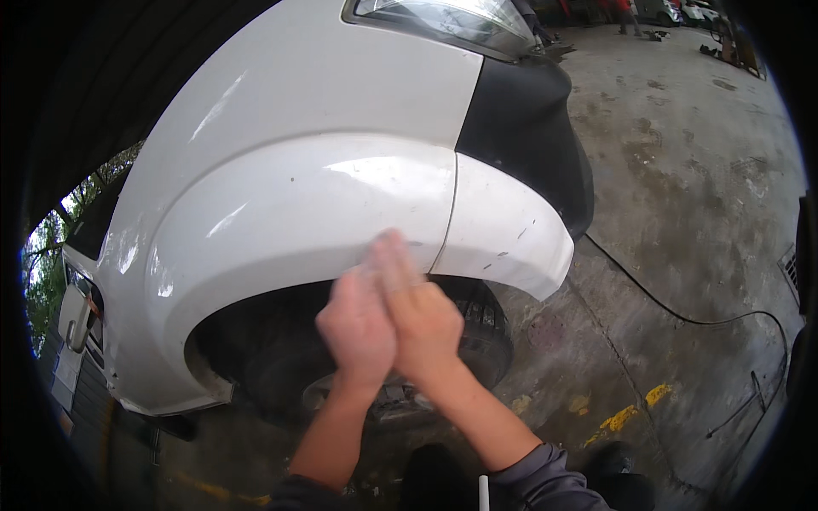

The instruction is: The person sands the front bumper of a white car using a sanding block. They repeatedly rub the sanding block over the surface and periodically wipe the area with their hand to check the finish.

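Observation:
In front of the white car fender point(341, 192) my two hands meet, blurred by motion. My left hand point(356, 328) lies against my right hand point(420, 319), its fingers mostly hidden and smeared. The right hand's fingers are stretched out, pointing up toward the fender's lower edge. I cannot make out anything held between the palms. Behind the hands is the dark wheel arch with a tire point(484, 328). A seam parts the fender from the white bumper corner piece point(511, 226), which bears several small dark marks.
Above are a headlight point(452, 21) and a black bumper section point(524, 119). A black hose point(673, 311) runs over the stained concrete floor point(673, 196) at right. Yellow paint marks point(622, 417) lie lower right. A side mirror point(78, 319) sticks out at far left.

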A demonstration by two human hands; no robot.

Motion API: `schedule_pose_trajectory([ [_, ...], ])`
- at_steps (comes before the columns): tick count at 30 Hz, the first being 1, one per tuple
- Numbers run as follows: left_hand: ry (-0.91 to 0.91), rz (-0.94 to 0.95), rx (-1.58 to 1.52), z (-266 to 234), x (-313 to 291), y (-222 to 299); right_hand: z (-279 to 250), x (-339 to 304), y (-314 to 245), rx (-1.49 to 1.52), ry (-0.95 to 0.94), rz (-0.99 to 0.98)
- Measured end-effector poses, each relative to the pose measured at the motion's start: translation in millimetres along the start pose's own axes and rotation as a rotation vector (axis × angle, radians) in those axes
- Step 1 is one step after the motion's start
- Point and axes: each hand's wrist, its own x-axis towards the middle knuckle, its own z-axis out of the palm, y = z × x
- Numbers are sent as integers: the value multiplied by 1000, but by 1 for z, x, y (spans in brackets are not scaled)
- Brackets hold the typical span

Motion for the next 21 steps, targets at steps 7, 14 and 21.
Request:
schedule_pose_trajectory([
  [7, -39, -69, 1, -12, 1, 1, -2, 2, -6, 74, -71, 35],
  [14, -83, -123, 31, -15, 9, 7, -8, 5, -9, 146, -10, 125],
  [21, -361, 158, 121, -40, 26, 17, -20, 6, -3, 184, -115, 216],
])
